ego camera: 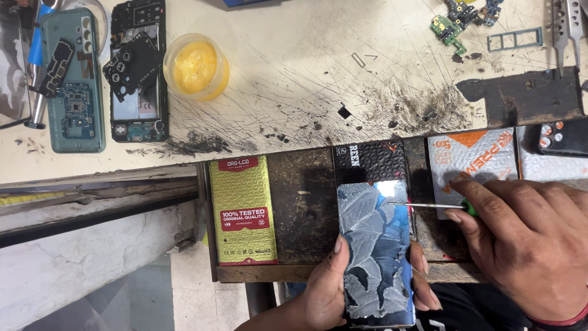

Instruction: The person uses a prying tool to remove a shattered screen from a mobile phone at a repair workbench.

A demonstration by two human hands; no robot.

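Yellow paste fills the open tub (196, 66); left grip (331, 288) clasps phone (376, 251), right grip (527, 239) pinches screwdriver (429, 206).

Open bench (306, 79) beyond yellow tub (196, 66)

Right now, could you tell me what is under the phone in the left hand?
The left hand cups the phone from below; its fingers wrap the edge. The palm and the phone's other side are hidden.

Glossy blue phone (376, 251) upright (back up); thin green-handled screwdriver (432, 206) at edge.
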